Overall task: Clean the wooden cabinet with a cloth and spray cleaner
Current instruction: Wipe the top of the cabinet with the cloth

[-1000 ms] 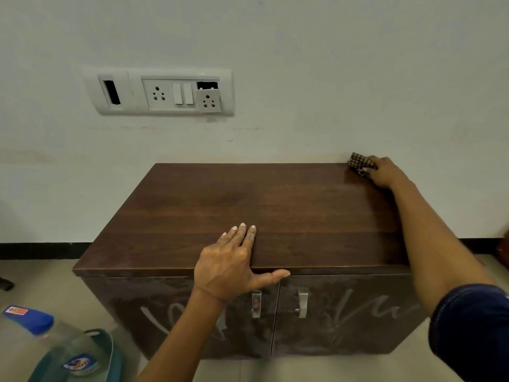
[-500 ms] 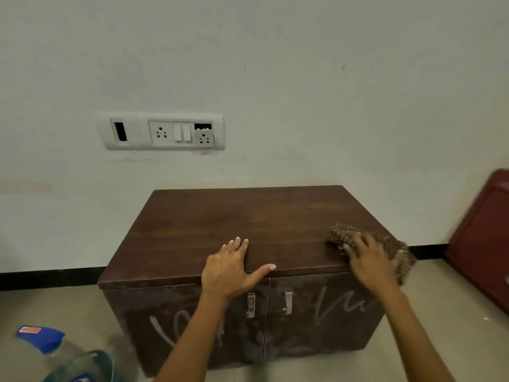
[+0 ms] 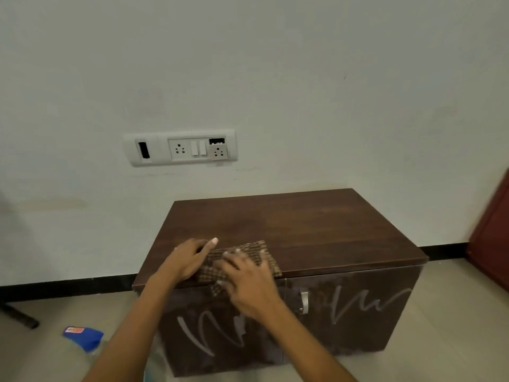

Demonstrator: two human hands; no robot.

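Observation:
A low dark wooden cabinet [image 3: 316,227] stands against the wall; its two doors are dusty, with pale wiped streaks. A brown checked cloth [image 3: 252,250] lies on the top at the front edge, left of centre, with one corner hanging over the left door. My right hand [image 3: 248,282] presses flat on the cloth, fingers spread. My left hand [image 3: 190,259] rests on the cabinet top just to the left, its thumb and fingers touching the cloth's left edge. The bottle with a blue cap [image 3: 84,337] stands on the floor at the lower left.
A white socket and switch panel [image 3: 181,148] is on the wall above the cabinet. A dark red object [image 3: 493,238] stands at the right edge. A black bar [image 3: 19,317] lies on the floor at far left. A metal handle [image 3: 303,301] shows on the right door.
My right hand has dragged the cloth from the back right corner along the top to the front edge beside my left hand. The view has swung left and pulled back.

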